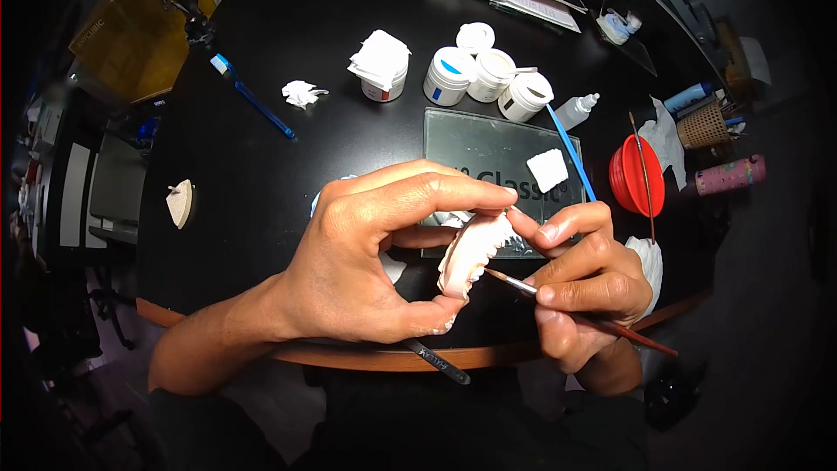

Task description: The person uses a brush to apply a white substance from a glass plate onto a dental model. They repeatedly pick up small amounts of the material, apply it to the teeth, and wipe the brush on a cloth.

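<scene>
My left hand [353,231] grips a pale dental model [462,263] with a row of teeth, thumb at its lower end and fingertips at its upper end. White residue marks the thumb. Pinched in my right hand [588,275] is a thin paintbrush [515,283] with a reddish handle, its pointed tip right at the teeth. My right index finger reaches close to the model's upper end. Behind both hands lies a glass slab [440,135] with dark lettering, bearing a folded white pad [547,171]. A crumpled white tissue [647,266] shows beside my right hand.
White jars [448,78] stand behind the slab, near a dropper bottle [577,111]. A blue-handled tool [571,153] leans over the slab. A red bowl [623,176] with a brush [645,166] sits right. At left are a toothbrush [253,98] and a beige piece [180,203].
</scene>
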Demonstrator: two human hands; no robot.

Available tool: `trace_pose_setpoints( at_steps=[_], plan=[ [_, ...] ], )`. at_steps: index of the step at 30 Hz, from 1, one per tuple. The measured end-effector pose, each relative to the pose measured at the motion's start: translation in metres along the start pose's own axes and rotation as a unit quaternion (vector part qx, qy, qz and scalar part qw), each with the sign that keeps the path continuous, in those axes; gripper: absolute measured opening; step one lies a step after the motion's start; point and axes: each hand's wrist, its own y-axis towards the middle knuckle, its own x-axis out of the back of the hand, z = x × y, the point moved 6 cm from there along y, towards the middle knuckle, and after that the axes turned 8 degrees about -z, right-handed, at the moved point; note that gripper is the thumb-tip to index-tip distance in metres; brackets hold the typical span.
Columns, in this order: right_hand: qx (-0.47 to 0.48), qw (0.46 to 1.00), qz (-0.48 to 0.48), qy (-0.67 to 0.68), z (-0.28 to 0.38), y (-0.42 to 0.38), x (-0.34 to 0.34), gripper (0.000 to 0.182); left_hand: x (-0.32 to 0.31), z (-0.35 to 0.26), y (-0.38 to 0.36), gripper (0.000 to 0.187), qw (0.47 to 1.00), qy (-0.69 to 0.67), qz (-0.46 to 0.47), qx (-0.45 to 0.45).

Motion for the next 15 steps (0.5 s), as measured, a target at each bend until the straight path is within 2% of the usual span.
trace_pose_setpoints(
  at_steps=[4, 9, 15],
  plan=[
    [-0.047, 0.998, 0.005, 0.046, -0.010, 0.002, 0.005, 0.019, 0.000, 0.000, 0.001, 0.072, 1.000, -0.002, 0.007, 0.009],
    [-0.111, 0.981, -0.040, 0.155, -0.025, -0.001, 0.010, 0.017, -0.002, 0.003, 0.000, 0.079, 0.998, -0.058, 0.009, 0.040],
    [-0.145, 0.974, -0.060, 0.161, -0.031, -0.002, 0.011, 0.015, -0.005, 0.009, -0.002, 0.088, 0.988, -0.129, 0.018, 0.087]
  ],
)
